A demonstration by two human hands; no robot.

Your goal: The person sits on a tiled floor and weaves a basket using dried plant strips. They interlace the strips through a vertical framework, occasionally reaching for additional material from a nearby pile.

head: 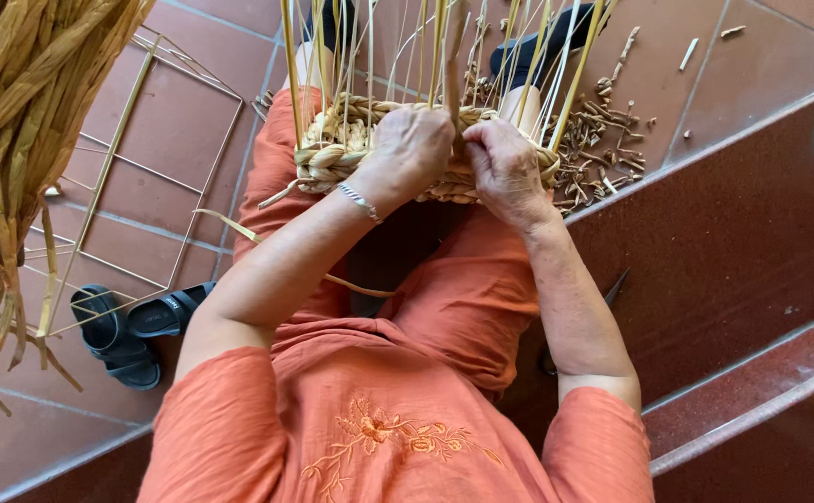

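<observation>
I have the half-woven basket resting on my knees at the upper centre of the frame, my left hand cupped over its braided rim and my right hand closed beside it, pinching a flat weaving strand against the rim. To do this well I judge each turn should be pressed down tight against the braid below while the upright stakes stay evenly spaced, the left hand steadying the rim so nothing loosens
</observation>
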